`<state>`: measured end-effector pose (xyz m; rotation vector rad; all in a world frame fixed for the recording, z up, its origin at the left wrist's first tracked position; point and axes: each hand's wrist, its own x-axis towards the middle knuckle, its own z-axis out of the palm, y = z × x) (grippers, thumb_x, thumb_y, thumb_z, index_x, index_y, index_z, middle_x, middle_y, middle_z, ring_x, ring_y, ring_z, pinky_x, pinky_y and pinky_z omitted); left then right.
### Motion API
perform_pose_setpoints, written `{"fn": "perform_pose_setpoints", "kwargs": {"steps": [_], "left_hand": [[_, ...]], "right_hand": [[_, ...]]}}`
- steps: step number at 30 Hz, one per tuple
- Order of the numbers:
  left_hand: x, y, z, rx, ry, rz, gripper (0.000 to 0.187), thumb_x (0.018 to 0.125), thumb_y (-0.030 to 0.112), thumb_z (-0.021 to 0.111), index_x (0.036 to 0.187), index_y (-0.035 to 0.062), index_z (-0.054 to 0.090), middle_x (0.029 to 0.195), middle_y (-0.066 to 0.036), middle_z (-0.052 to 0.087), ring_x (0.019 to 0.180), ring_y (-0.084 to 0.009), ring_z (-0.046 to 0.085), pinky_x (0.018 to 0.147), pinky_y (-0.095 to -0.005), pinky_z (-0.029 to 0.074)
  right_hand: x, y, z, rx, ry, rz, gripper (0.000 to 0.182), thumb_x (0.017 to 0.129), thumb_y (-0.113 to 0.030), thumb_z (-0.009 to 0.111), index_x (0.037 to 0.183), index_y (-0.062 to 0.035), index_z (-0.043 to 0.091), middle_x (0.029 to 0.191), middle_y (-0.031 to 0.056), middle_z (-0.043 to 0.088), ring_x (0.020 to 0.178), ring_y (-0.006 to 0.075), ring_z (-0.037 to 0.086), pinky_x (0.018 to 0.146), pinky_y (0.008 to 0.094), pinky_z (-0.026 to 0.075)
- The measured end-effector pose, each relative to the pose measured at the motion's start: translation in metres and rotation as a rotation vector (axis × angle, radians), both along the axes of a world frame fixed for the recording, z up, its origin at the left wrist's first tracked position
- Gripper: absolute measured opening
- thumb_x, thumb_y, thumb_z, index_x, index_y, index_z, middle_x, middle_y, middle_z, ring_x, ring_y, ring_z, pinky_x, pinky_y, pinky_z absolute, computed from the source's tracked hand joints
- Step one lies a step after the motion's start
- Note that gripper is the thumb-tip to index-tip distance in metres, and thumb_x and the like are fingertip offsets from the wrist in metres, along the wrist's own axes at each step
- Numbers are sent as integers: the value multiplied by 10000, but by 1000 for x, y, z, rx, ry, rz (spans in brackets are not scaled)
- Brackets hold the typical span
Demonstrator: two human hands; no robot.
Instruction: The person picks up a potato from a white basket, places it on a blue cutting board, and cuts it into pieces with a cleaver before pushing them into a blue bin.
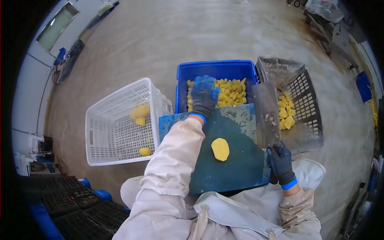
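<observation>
Cut potato slice on cutting board, lower centre; bin of potato chunks behind, upper centre; basket with potatoes centre left; crate centre right.

1 cut yellow potato lies on the teal board.

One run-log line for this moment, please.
left hand: over cut pieces in blue bin | right hand: gripping cleaver | cutting board: one yellow slab | white crate: yellow lumps
</observation>
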<state>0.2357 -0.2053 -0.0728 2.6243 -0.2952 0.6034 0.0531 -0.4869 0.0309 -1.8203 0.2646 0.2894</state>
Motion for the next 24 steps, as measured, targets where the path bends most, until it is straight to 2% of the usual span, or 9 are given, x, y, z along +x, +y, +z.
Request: {"fn": "perform_pose_setpoints", "kwargs": {"steps": [1,3,9,12,14,20,21,22,24], "left_hand": [[-14,-18,18,-198,153,-141,505,852,392,515,1226,54,480,1289,-177,440,1236,-374,341,1036,-478,237],[-64,-47,29,143,391,-369,560,824,401,551,1258,62,451,1304,-184,414,1249,-390,309,1041,-484,223],[-188,-48,26,225,340,-396,604,827,357,566,1316,60,373,1354,-222,317,1282,-416,232,1049,-524,183],[-206,-28,1,73,262,-114,527,879,325,511,1302,39,381,1341,-234,331,1268,-409,274,1048,-509,212],[-220,-13,2,-445,162,160,490,899,279,476,1323,54,379,1367,-212,323,1279,-378,287,1057,-493,209],[-272,21,-17,-416,249,215,480,876,247,535,1285,28,413,1302,-210,412,1199,-388,397,1020,-454,298],[-274,19,-18,-373,270,257,493,861,256,560,1275,26,422,1287,-215,425,1187,-377,415,1005,-444,324],[-279,19,-20,-381,275,258,493,861,256,560,1275,26,422,1287,-215,425,1187,-377,415,1005,-444,324],[-281,20,-23,-381,203,221,479,841,264,591,1232,22,457,1217,-212,479,1122,-375,467,971,-422,371]], "right_hand": [[1,1,1,22,22,-44,176,857,-88,566,1012,-6,560,661,8,548,534,83,461,494,264,409],[1,-3,-7,20,-9,-34,191,858,-87,565,1030,-4,561,684,10,561,540,77,455,496,258,411],[-3,-9,-9,10,-122,12,210,866,-86,559,1061,-8,567,727,13,575,543,55,440,481,233,396],[-8,-5,-5,88,-80,15,216,870,-97,561,1069,-13,565,713,3,562,535,56,440,470,229,382],[-10,-2,-3,108,-78,26,220,872,-106,562,1073,-16,564,705,-2,555,529,58,440,463,230,375],[-41,20,-2,129,-42,147,153,876,-144,570,993,-45,574,656,-15,518,542,49,436,479,225,371],[-50,26,-3,48,-70,207,197,871,-199,577,997,-48,578,676,40,575,546,131,511,520,283,416],[-60,30,-13,40,-66,209,197,871,-199,577,997,-48,578,676,40,575,546,131,511,520,283,416],[-77,40,-33,-289,-312,440,268,850,-265,575,1005,-46,587,733,147,625,621,286,594,578,382,458]]}}
